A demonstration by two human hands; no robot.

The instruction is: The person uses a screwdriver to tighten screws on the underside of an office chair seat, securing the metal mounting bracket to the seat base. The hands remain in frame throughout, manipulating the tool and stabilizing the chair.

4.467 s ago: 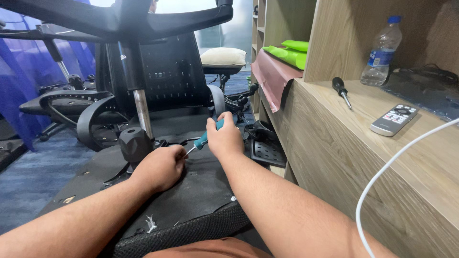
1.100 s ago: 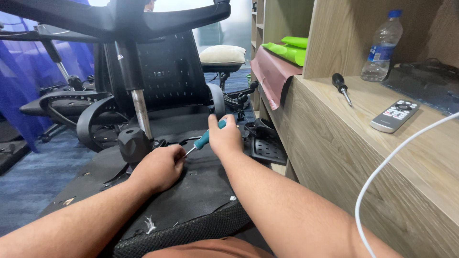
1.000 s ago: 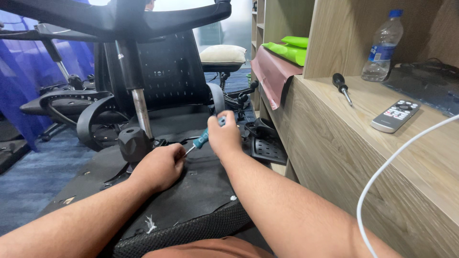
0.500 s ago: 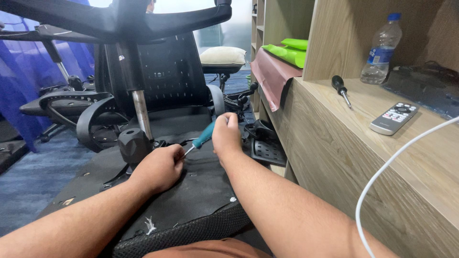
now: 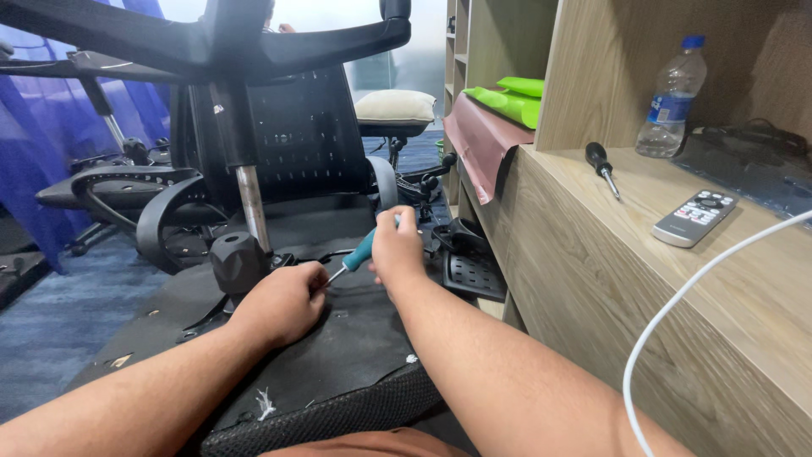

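Note:
An office chair lies upside down in front of me, its black seat underside (image 5: 338,347) facing up and its gas column (image 5: 249,203) rising to the wheel base. My right hand (image 5: 397,250) grips a teal-handled screwdriver (image 5: 359,252), its tip angled down-left at the seat underside. My left hand (image 5: 283,300) rests as a loose fist on the seat, right beside the screwdriver tip. What the tip touches is hidden by my left hand.
A wooden shelf unit (image 5: 592,279) stands close on the right, holding a black screwdriver (image 5: 600,162), a remote control (image 5: 694,217), a water bottle (image 5: 672,97) and a white cable (image 5: 677,313). Other black chairs (image 5: 279,135) and a blue curtain (image 5: 42,118) fill the back left.
My right hand has turned slightly on the screwdriver handle, shifting its grip back and forth. My left hand and the chair have stayed put.

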